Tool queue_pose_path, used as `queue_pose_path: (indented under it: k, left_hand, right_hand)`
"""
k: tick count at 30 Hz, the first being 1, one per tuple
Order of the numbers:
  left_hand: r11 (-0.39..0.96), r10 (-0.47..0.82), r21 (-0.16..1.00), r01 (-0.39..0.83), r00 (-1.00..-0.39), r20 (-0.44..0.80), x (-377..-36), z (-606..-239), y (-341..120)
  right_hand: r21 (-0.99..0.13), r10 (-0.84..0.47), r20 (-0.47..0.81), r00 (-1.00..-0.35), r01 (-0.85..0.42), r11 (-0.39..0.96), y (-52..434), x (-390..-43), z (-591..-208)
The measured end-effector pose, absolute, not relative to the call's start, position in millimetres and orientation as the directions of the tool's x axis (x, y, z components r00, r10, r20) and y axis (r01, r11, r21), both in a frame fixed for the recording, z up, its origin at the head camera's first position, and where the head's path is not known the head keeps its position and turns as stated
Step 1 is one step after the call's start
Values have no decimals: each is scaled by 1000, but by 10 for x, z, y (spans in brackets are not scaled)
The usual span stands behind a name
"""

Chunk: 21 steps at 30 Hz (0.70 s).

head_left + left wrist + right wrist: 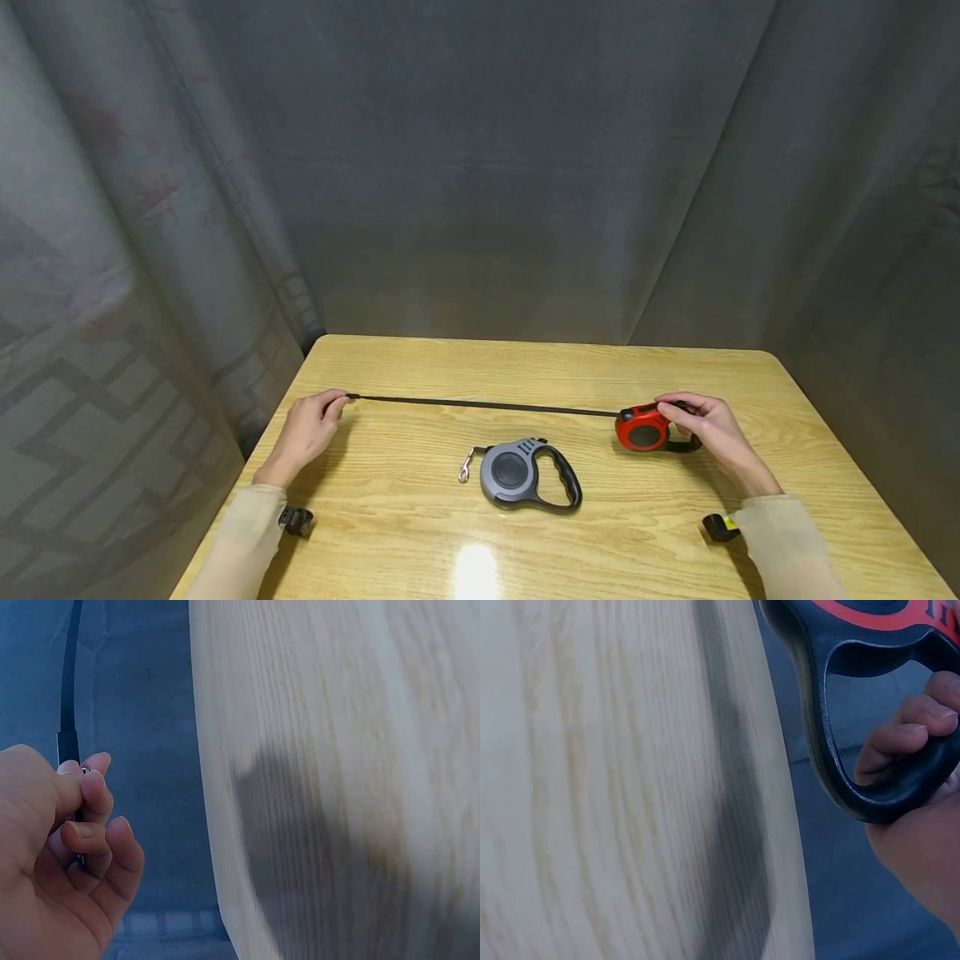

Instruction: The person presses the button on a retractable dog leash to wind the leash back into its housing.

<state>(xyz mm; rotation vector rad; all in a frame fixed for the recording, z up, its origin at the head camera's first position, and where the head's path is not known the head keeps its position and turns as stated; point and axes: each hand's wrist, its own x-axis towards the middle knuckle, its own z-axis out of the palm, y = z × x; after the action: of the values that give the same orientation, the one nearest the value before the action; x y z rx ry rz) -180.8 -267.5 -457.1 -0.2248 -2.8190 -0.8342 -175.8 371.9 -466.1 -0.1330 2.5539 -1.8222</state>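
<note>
Two hands (307,429) (712,433) stretch the red leash's (643,427) black tape (487,405) taut.

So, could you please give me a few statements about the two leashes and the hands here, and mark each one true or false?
1. The right hand holds the red leash by its black handle. True.
2. The left hand lies flat and open on the table. False: its fingers pinch the end of the black strap.
3. The strap runs stretched out between the two hands. True.
4. The grey leash is held in the left hand. False: it lies on the table between the hands, touched by neither.
5. The grey leash has its strap pulled far out. False: only its metal clip shows beside the case.
</note>
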Motion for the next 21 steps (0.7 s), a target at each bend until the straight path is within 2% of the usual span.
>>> queue_pose_path:
  k: [21]
  left_hand:
    - [824,84,535,188,-973,213,-1804,-4538,-2653]
  right_hand:
    - [-951,-70,41,-997,-61,304,3696,-1777,-4653]
